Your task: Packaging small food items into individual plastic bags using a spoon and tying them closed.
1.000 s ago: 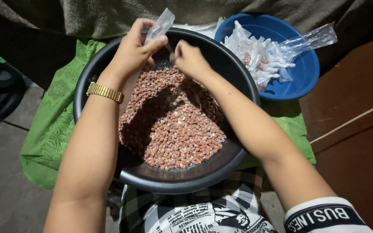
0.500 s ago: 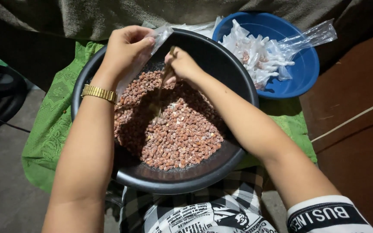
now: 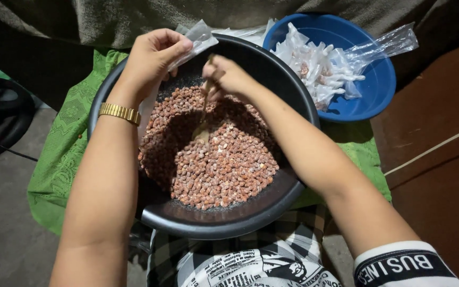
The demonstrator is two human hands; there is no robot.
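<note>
Loads of reddish-brown peanuts (image 3: 213, 165) fill the big round black pan (image 3: 272, 210), and the right hand (image 3: 228, 77) is closed around a small spoon (image 3: 203, 127) dipped into them near the pan's far side. Just left of it, the left hand (image 3: 152, 53) pinches a small clear plastic bag (image 3: 200, 37) over the pan's far rim. Beyond the pan's right edge sits a blue plastic bowl (image 3: 373, 101) of filled bags; green cloth (image 3: 59, 154) lies underneath.

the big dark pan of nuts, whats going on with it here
A person sits with a wide dark round pan of reddish-brown coated peanuts on their lap. The left hand pinches a small clear plastic bag over the pan's far rim. The right hand holds a slim spoon dipped into the nuts. A blue plastic bowl beside it holds filled clear packets.
</note>
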